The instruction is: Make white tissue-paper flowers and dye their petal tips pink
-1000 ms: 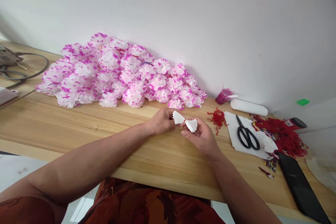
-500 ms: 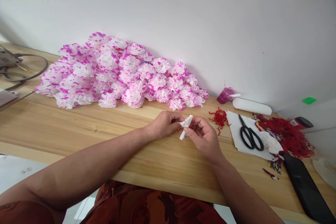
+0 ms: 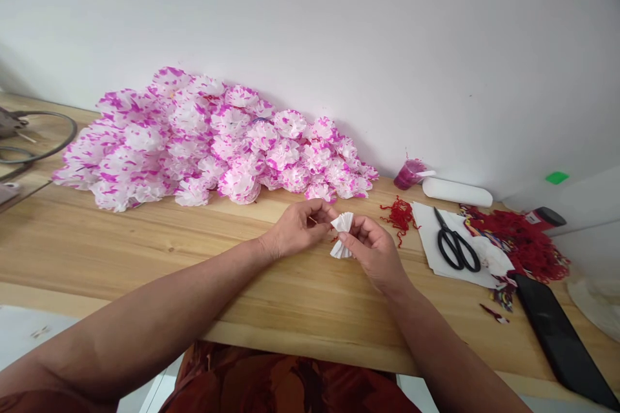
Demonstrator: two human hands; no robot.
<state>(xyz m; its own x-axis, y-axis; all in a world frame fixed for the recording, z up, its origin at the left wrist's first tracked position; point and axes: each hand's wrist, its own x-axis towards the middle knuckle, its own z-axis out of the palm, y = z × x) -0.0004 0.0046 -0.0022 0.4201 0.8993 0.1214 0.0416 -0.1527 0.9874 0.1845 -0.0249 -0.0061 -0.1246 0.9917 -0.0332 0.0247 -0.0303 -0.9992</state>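
My right hand [image 3: 375,248] pinches a pleated white paper piece [image 3: 343,234] at its middle, so both ends fan out like a bow. Beside it, my left hand [image 3: 300,227] is closed, thumb against fingers, on a short piece of red yarn [image 3: 333,239]. Only small bits of that yarn show next to the paper; the rest is hidden by the fingers. Both hands are just above the wooden table [image 3: 232,284]. Behind them lies a large heap of white paper flowers [image 3: 242,177] with magenta-marked edges.
Cut red yarn [image 3: 400,218] lies right of my hands. Farther right are black scissors [image 3: 455,248] on white paper sheets [image 3: 425,226], a heap of red yarn [image 3: 535,248] and a black phone-like slab [image 3: 557,335]. A cup of magenta stuff [image 3: 408,174] stands near the wall.
The pleated paper has turned in my right fingers, and its folded ends now spread wider toward me. My left hand stays beside it. The view has shifted slightly.
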